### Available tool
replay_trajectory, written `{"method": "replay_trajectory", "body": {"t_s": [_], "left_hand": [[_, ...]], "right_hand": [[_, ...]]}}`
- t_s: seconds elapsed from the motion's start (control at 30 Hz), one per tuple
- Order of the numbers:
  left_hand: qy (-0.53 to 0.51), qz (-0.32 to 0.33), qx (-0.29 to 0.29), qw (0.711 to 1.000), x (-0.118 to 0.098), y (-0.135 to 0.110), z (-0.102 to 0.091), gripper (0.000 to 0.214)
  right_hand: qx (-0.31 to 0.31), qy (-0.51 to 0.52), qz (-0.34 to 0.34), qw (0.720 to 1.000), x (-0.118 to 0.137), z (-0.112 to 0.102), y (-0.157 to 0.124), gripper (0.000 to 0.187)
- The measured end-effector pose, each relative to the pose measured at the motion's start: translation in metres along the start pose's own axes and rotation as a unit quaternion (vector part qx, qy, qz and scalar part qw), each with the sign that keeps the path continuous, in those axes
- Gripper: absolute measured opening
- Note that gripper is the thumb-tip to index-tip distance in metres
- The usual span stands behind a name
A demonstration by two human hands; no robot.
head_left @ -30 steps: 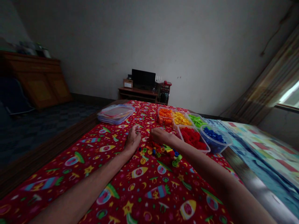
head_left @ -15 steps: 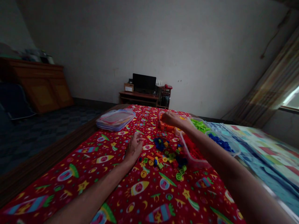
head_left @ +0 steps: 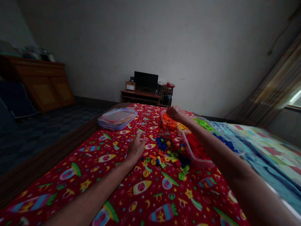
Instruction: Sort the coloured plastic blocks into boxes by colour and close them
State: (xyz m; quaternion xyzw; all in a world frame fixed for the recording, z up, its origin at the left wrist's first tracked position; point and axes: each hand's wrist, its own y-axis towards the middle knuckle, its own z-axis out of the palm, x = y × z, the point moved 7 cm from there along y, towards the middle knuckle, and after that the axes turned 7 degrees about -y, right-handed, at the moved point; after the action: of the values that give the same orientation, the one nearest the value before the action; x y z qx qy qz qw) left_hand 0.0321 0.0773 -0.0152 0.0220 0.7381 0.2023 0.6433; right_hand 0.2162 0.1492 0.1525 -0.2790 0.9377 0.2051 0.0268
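My left hand (head_left: 136,146) rests on the red patterned cloth (head_left: 98,175), fingers loosely curled, just left of a scatter of small coloured plastic pieces (head_left: 164,155). My right hand (head_left: 176,113) hovers with fingers bunched over the clear tub of orange pieces (head_left: 167,122); whether it holds anything is hidden. My right forearm crosses above the tub of red pieces (head_left: 196,150). Beside these stand tubs of yellow pieces (head_left: 183,126), green pieces (head_left: 203,123) and blue pieces (head_left: 227,143).
A stack of clear lids (head_left: 117,118) lies at the far left of the cloth. A wooden edge (head_left: 54,150) runs along the left. A checked blanket (head_left: 265,147) lies to the right. A low table with a dark screen (head_left: 145,81) stands at the wall.
My right hand rose from the loose pieces and moved away to the orange tub, staying there. My left hand stayed by the pile, curling its fingers slightly. The camera shifted.
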Motion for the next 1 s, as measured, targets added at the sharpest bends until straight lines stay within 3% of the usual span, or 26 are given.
{"method": "replay_trajectory", "body": {"t_s": [0.17, 0.33, 0.6, 1.0], "left_hand": [[0.007, -0.011, -0.001, 1.000, -0.006, -0.002, 0.000, 0.039], [0.018, 0.006, 0.010, 1.000, -0.009, -0.004, 0.000, 0.038], [0.077, 0.029, 0.019, 0.996, -0.024, -0.009, 0.000, 0.035], [0.114, 0.040, 0.042, 0.992, -0.027, -0.009, 0.003, 0.031]], "right_hand": [[0.051, 0.072, -0.042, 0.995, 0.049, 0.007, -0.043, 0.022], [0.106, 0.070, -0.006, 0.992, 0.071, 0.036, -0.079, 0.025], [0.174, 0.057, -0.032, 0.983, 0.086, 0.074, -0.074, 0.029], [0.113, 0.125, -0.027, 0.985, 0.085, 0.052, -0.087, 0.027]]}}
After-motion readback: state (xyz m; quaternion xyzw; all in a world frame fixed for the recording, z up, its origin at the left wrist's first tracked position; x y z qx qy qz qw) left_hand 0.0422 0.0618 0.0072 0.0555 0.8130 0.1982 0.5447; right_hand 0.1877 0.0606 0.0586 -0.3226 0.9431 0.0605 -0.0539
